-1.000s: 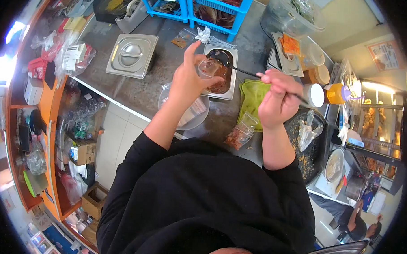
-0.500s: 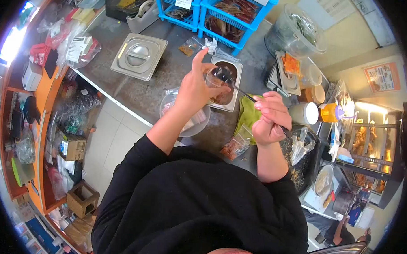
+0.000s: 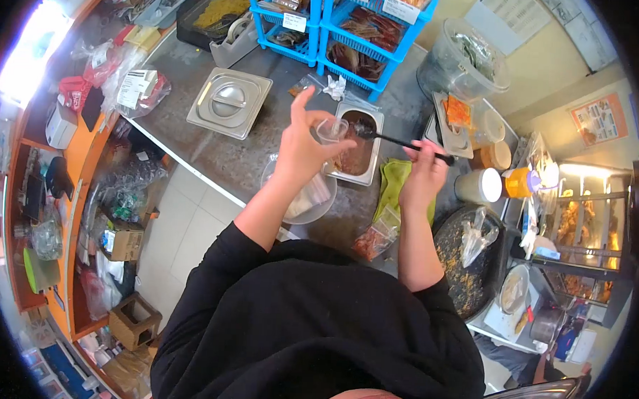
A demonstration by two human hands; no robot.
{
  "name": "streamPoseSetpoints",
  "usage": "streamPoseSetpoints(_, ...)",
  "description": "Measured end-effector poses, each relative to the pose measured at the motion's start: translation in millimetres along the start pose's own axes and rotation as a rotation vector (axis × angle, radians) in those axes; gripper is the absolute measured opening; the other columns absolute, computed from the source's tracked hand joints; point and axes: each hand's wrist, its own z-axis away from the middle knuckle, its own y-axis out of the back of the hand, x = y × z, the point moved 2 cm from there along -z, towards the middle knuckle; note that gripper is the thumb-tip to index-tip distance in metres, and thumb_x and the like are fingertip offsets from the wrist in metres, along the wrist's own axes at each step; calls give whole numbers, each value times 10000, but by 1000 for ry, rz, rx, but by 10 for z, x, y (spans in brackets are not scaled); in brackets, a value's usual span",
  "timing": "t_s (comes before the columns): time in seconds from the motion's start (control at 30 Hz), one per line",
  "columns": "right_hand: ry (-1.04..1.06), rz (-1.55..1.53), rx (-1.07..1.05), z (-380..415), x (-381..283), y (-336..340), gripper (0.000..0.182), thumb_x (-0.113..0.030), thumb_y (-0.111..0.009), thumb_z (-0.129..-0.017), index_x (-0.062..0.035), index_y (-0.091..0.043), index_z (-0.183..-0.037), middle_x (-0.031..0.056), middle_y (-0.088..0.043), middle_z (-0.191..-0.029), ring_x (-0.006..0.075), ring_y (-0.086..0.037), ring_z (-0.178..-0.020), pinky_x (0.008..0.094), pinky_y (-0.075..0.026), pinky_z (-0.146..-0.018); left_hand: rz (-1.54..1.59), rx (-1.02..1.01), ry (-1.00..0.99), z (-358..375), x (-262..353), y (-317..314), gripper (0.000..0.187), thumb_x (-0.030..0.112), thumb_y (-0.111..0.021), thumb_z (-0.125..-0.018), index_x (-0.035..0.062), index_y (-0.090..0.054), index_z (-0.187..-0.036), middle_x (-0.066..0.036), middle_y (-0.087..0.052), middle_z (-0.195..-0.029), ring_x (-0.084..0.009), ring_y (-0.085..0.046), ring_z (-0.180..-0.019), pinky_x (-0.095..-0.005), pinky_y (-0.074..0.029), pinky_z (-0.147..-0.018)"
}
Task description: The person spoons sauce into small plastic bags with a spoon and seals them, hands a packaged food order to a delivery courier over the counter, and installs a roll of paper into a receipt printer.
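Observation:
My left hand (image 3: 306, 144) is closed around a small clear plastic cup (image 3: 331, 130), thumb on one side and fingers on the other. In my right hand (image 3: 426, 174) is a black ladle (image 3: 406, 142), gripped by its handle. Its bowl reaches into a steel container (image 3: 370, 169) of reddish-brown sauce (image 3: 351, 160), just right of the cup. Below my left wrist sits a round clear plastic tub (image 3: 324, 208) with pale pieces in it. A green cloth (image 3: 392, 188) lies beside the container, near my right forearm, and a small bag of reddish food (image 3: 376, 238) is at its lower end.
A steel lid (image 3: 229, 103) lies on the counter at left. Blue stacked baskets (image 3: 318, 30) with dried fish stand at the back. To the right are a large clear tub (image 3: 447, 70), a white jar (image 3: 478, 185) and a dark tray (image 3: 486, 265) with crumbs.
The ladle has moved from over the cup into the sauce container, its handle now lying flatter. The cup has tipped upright slightly, left of the container, and the view has shifted a little.

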Motion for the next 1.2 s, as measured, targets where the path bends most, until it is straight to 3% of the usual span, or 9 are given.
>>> streamPoseSetpoints(0.1,280,617,-380,234,322,37,106,-88,-553,-941,-13,-619,-976,94,-650,-909,173,-639,-791,280,-505,-737,38,38,9,-28,20,76,1036,122,-886,-604,33,-227,-1398,-102,-644,-1005,-170,-624,-943,-298,-483,-858)
streamPoseSetpoints(0.2,100,538,-462,515,329,-150,99,-41,-570,-917,-5,-615,-997,90,-653,-874,162,-644,-756,282,-503,-695,13,73,-13,-27,29,112,1030,187,-887,-605,50,-238,-1393,-101,-651,-974,-194,-631,-903,-325,-496,-821)
streamPoseSetpoints(0.3,-82,350,-364,566,384,-179,83,-17,-569,-910,-7,-614,-979,89,-653,-870,163,-653,-744,266,-504,-673,-20,78,16,-12,126,175,1010,119,-872,-626,55,-232,-1404,-97,-630,-1019,-176,-616,-923,-305,-484,-839)
streamPoseSetpoints(0.4,58,390,-287,470,451,-72,86,-15,-546,-924,0,-606,-984,94,-648,-862,160,-652,-759,265,-517,-681,1,71,76,36,151,200,1011,127,-874,-624,61,-234,-1404,-99,-630,-1022,-178,-615,-928,-305,-484,-831)
streamPoseSetpoints(0.5,-22,315,-355,555,449,-95,115,-58,-512,-955,16,-595,-986,96,-632,-871,155,-635,-745,265,-529,-673,-61,55,66,69,91,186,1017,135,-875,-623,61,-232,-1407,-102,-632,-1023,-176,-615,-931,-308,-484,-828)
streamPoseSetpoints(0.6,-185,118,-134,408,492,-43,153,-102,-488,-975,26,-564,-1011,95,-609,-908,153,-622,-737,269,-541,-668,-78,53,38,85,43,172,1033,164,-871,-624,75,-210,-1413,-117,-641,-1007,-218,-624,-914,-345,-531,-733)
streamPoseSetpoints(0.8,-280,-9,91,202,482,137,160,-117,-473,-981,9,-507,-1073,104,-582,-949,148,-610,-780,271,-554,-678,-123,1,77,84,20,134,1037,161,-878,-616,60,-223,-1413,-95,-643,-1010,-198,-627,-913,-328,-492,-823)
streamPoseSetpoints(1.03,137,-98,-45,-2,-345,-5,134,-109,-476,-980,5,-500,-1047,119,-599,-928,171,-610,-784,298,-536,-748,-172,-63,4,67,-79,-77,1073,204,-889,-599,62,-205,-1414,-102,-661,-1006,-237,-646,-918,-355,-499,-817)
streamPoseSetpoints(1.2,564,26,-339,58,-732,-235,61,-21,-479,-950,-6,-530,-921,130,-627,-897,206,-618,-803,311,-494,-751,-168,-111,-32,64,11,-185,1092,262,-872,-620,69,-164,-1428,-141,-648,-1023,-323,-631,-939,-402,-490,-815)
